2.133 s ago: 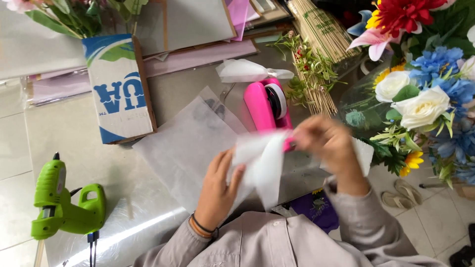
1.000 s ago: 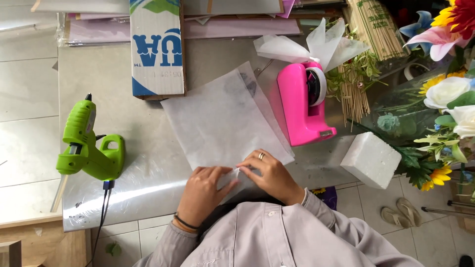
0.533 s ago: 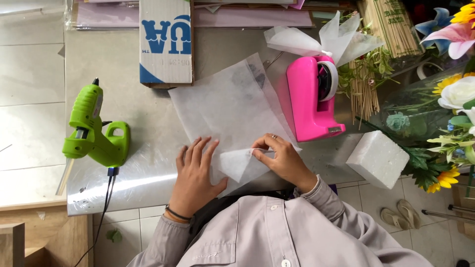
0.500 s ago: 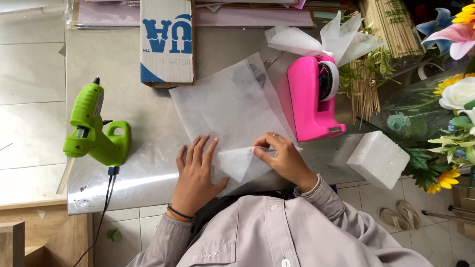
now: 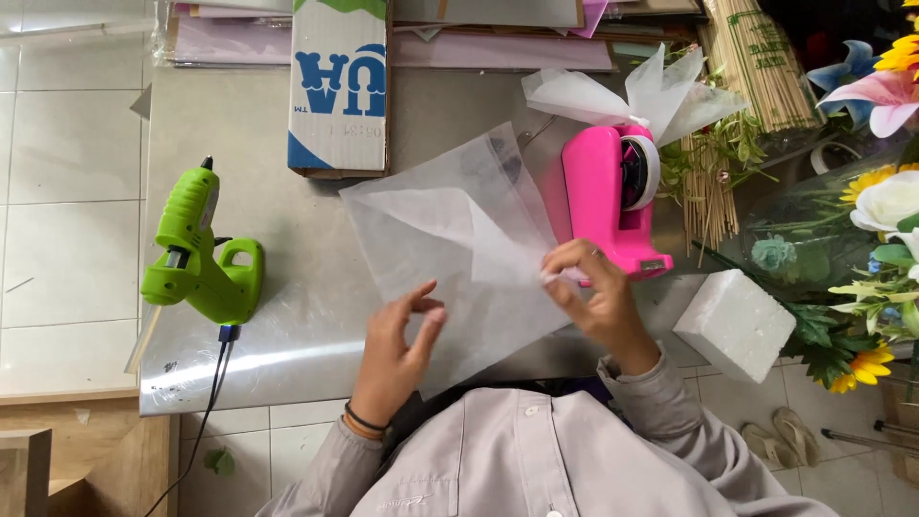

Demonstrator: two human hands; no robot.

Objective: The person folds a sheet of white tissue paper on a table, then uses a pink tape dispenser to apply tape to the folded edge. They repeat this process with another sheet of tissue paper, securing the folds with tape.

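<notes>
- Glue gun (image 5: 196, 254), lime green, lies on its side at the left edge of the metal tabletop (image 5: 287, 220); its dark cord hangs off the near edge.
- Cardboard box (image 5: 340, 86), white with blue and green print, rests at the back of the tabletop, beside stacked paper sheets.
- Left hand (image 5: 397, 349), a dark band at the wrist, hovers with fingers loosely spread over the near corner of the translucent white tissue sheet (image 5: 450, 249); it grips nothing, and contact with the sheet cannot be judged.
- Tissue sheet lies mid-table, one corner folded over towards the right, forming a lifted triangular flap.
- Right hand (image 5: 598, 302) pinches the tip of that flap between thumb and fingertips, just in front of the dispenser.
- Pink tape dispenser (image 5: 613, 196) stands right of the sheet, with bunched white tissue (image 5: 632, 91) behind it.
- White foam block (image 5: 732, 321) sits at the table's right corner, near artificial flowers (image 5: 881, 206) and a bundle of bamboo skewers (image 5: 751, 67).
</notes>
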